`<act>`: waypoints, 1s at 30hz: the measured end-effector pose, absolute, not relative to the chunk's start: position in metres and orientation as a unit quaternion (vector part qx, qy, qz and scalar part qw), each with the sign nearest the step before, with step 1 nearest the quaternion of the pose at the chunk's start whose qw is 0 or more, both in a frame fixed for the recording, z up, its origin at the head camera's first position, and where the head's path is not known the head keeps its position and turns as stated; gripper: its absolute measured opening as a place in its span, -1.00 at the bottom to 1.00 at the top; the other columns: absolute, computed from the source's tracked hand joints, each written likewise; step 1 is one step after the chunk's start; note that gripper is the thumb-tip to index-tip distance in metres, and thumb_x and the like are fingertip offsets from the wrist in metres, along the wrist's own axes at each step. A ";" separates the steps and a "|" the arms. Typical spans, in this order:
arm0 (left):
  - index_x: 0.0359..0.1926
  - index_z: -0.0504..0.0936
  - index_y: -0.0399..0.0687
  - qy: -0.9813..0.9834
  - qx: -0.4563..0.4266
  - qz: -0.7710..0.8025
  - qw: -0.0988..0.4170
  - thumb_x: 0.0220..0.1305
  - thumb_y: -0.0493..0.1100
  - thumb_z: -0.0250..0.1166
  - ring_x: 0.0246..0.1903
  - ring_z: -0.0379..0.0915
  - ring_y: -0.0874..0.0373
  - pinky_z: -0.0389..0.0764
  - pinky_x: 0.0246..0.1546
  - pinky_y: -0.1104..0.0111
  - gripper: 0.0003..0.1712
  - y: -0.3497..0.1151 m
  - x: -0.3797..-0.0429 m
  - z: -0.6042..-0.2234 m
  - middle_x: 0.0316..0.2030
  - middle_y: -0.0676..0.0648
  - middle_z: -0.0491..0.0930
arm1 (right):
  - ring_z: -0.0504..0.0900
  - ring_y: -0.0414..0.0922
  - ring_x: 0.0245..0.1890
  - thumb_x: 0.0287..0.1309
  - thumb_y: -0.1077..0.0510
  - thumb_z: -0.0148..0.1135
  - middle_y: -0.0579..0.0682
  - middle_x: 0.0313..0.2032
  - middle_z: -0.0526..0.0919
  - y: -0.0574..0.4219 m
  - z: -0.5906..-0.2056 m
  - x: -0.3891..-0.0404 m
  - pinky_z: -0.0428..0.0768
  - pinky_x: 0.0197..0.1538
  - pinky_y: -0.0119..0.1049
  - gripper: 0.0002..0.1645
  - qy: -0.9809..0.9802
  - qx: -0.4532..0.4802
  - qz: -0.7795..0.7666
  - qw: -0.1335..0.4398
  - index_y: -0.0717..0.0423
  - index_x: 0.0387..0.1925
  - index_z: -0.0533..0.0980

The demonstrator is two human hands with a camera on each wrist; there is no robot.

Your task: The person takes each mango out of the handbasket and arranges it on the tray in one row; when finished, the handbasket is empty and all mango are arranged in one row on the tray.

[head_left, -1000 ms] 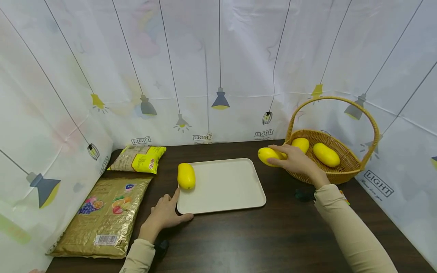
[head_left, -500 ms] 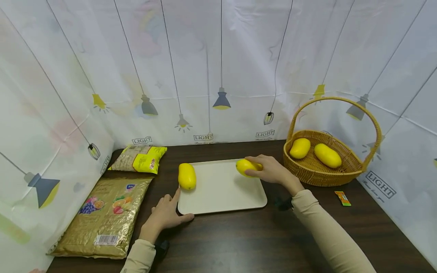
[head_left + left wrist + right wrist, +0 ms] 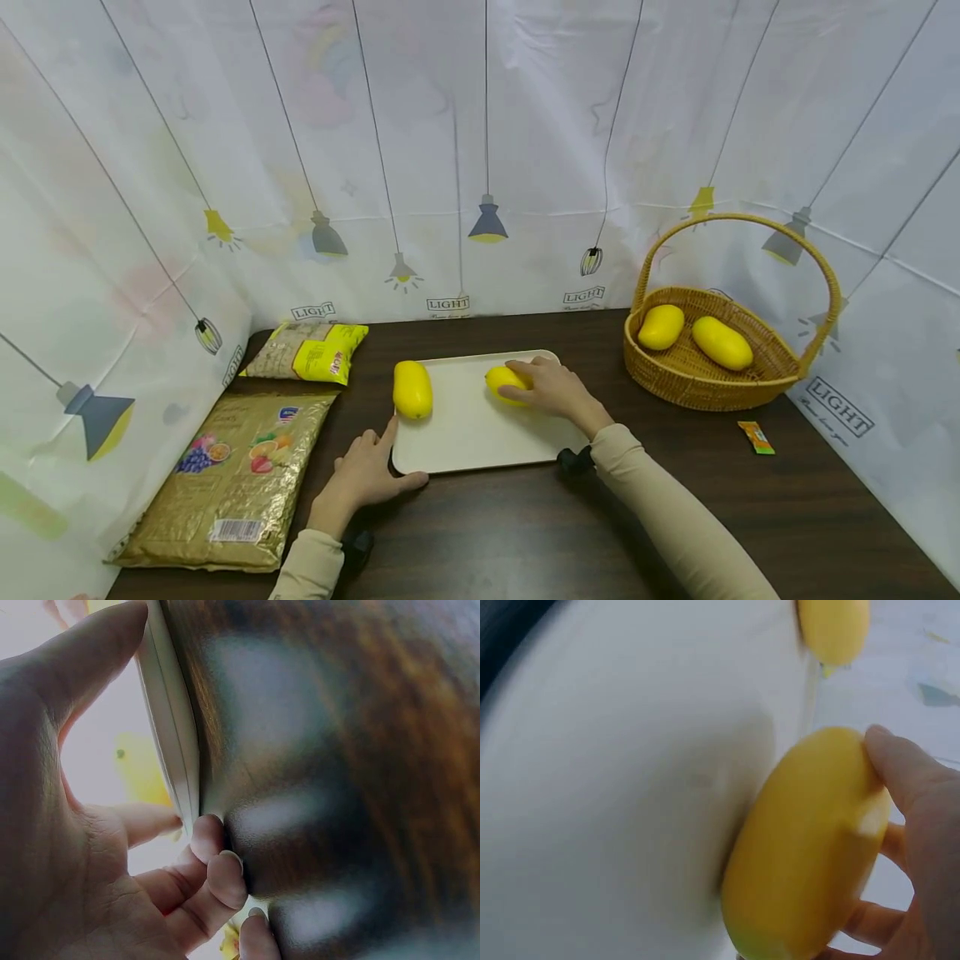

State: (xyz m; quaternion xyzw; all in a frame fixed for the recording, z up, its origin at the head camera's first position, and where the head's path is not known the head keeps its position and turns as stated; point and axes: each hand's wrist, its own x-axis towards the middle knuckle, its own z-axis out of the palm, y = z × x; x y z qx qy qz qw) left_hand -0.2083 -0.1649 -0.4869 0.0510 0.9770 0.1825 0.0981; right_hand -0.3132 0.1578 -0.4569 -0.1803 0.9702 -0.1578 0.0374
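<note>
My right hand [image 3: 556, 390] grips a yellow mango [image 3: 507, 384] at the middle of the white tray [image 3: 480, 440]. In the right wrist view the thumb and fingers hold the mango [image 3: 802, 847] close against the tray surface. Whether it touches the tray I cannot tell. A second mango [image 3: 413, 390] lies at the tray's left edge. My left hand [image 3: 365, 473] rests at the tray's near left corner, thumb and index finger spread along its sides. In the left wrist view the fingertips touch near the tray rim [image 3: 174, 724] and the dark table.
A wicker basket [image 3: 697, 393] with a tall handle stands at the back right, holding two mangoes [image 3: 722, 343]. A small orange-green packet [image 3: 756, 437] lies before it. On the left lie a yellow bag [image 3: 307, 352] and a large gold bag [image 3: 232, 483]. A printed curtain [image 3: 420, 167] encloses the table.
My right hand has carried the mango leftward from beside the basket to the middle of the tray, lowering it. The left hand keeps its place at the tray corner.
</note>
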 end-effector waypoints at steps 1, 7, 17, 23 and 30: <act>0.61 0.01 0.07 0.977 0.051 0.182 0.099 -0.02 0.52 0.38 -0.06 0.40 -0.04 0.48 -0.15 -0.15 0.33 -0.165 -0.208 -0.487 0.01 -0.23 0.47 | 0.49 -0.06 -0.22 0.25 -0.49 0.08 0.12 0.09 0.58 0.155 -0.459 -0.313 0.40 -0.33 -0.22 -0.17 0.972 -0.178 -0.152 0.034 -0.21 0.43 0.39; 0.61 0.00 0.10 0.976 0.050 0.185 0.100 -0.03 0.53 0.37 -0.06 0.40 -0.03 0.48 -0.15 -0.15 0.33 -0.163 -0.207 -0.488 0.01 -0.23 0.47 | 0.50 -0.08 -0.23 0.27 -0.48 0.07 0.11 0.04 0.60 0.146 -0.460 -0.311 0.41 -0.33 -0.24 -0.18 0.973 -0.190 -0.131 0.012 -0.17 0.41 0.41; 0.61 0.01 0.09 0.978 0.050 0.183 0.092 -0.02 0.53 0.37 -0.04 0.41 -0.04 0.48 -0.13 -0.17 0.32 -0.165 -0.210 -0.489 0.02 -0.23 0.47 | 0.54 0.03 -0.06 0.18 -0.19 0.17 0.22 0.21 0.49 0.145 -0.446 -0.301 0.53 0.01 0.00 -0.11 0.964 -0.203 -0.155 0.081 0.01 0.50 0.25; 0.61 0.01 0.09 0.977 0.050 0.183 0.094 -0.02 0.53 0.37 -0.01 0.42 -0.07 0.48 -0.12 -0.19 0.32 -0.165 -0.211 -0.491 0.03 -0.24 0.47 | 0.46 -0.02 -0.11 0.13 -0.10 0.24 0.22 0.19 0.47 0.144 -0.448 -0.300 0.47 -0.02 -0.08 -0.04 0.956 -0.210 -0.178 0.104 0.08 0.52 0.20; 0.61 0.00 0.10 0.977 0.051 0.185 0.094 -0.02 0.53 0.37 0.02 0.42 -0.07 0.47 -0.07 -0.25 0.32 -0.164 -0.209 -0.491 0.06 -0.25 0.47 | 0.43 -0.05 -0.14 0.16 -0.15 0.29 0.20 0.10 0.51 0.134 -0.456 -0.304 0.45 -0.04 -0.11 -0.02 0.946 -0.237 -0.198 0.094 0.08 0.53 0.19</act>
